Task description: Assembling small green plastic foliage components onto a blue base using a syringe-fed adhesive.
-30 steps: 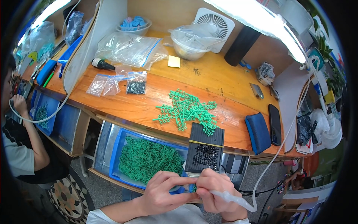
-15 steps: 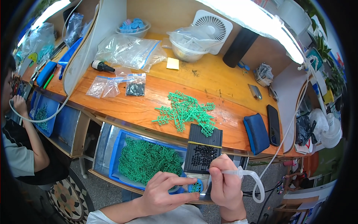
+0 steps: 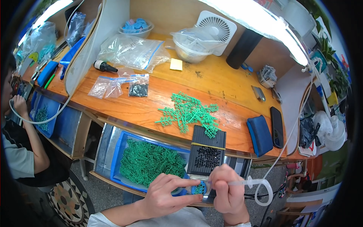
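Note:
My left hand (image 3: 165, 195) lies low in the middle, its index and another finger stretched along both sides of a small blue oval piece (image 3: 198, 188) with dark dots in it, steadying it between the fingertips. Just to the right, my right hand (image 3: 228, 189) pinches a slim translucent tube tool (image 3: 236, 183) joined to a clear hose (image 3: 270, 191). The tool's tip is hidden by the fingers. Beyond both hands, a black ribbed tray (image 3: 197, 166) carries many tiny black beads (image 3: 208, 157) and has a yellow rubber band around it.
A blue tray (image 3: 116, 160) of green branched plastic parts (image 3: 151, 160) stands in the open drawer at left. More bright green branches (image 3: 189, 111) lie on the bench. A blue pouch (image 3: 259, 135) and a phone (image 3: 276, 126) lie right. Another person's arm (image 3: 36, 142) is at far left.
My right hand has turned and shifted slightly down with the tube tool, and the hose loop has swung right. My left hand and the blue piece stay nearly where they were.

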A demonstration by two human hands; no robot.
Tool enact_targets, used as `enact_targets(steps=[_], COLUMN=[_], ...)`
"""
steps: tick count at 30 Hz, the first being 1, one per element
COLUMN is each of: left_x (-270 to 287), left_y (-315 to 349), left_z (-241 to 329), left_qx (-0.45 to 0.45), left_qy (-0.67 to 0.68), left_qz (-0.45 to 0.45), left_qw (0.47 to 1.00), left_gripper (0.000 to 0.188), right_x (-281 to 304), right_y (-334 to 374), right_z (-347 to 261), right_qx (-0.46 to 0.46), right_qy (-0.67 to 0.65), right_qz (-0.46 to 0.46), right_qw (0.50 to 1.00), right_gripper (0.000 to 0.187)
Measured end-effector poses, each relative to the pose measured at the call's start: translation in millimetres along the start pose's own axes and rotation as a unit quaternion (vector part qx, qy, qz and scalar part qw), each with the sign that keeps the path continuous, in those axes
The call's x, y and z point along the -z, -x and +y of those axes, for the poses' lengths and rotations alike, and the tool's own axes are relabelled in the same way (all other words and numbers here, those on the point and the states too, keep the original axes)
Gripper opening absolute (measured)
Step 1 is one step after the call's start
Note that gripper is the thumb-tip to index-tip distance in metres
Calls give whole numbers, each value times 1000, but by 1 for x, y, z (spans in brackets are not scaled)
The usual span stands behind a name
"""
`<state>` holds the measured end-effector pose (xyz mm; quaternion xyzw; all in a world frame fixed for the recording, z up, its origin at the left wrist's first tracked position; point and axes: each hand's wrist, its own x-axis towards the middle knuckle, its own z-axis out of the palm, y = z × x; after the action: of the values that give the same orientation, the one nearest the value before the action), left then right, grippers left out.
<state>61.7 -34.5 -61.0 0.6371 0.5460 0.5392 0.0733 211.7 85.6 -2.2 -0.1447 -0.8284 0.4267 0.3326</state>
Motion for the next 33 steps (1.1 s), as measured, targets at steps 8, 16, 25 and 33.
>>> enact_targets(steps=[8,16,25,33], left_x=[2,1,2,0], left_y=[-2,-1,2,0], left_z=[0,-2,-3,-1], left_qx=[-2,-5,-6,-8], left_qy=[1,7,0,0], left_qz=[-9,-6,-5,-15], left_qw=[1000,1000,1000,1000], left_gripper=[19,22,20,26], right_x=[-11,-9,-7,14], right_y=[6,0,-7,3], right_z=[-11,-12,-19,9], right_qx=[-2,21,18,-25], right_qy=[-65,7,74,83], right_qz=[-21,-69,-116,95], right_qw=[998,997,990,992], right_gripper=[27,16,13,7])
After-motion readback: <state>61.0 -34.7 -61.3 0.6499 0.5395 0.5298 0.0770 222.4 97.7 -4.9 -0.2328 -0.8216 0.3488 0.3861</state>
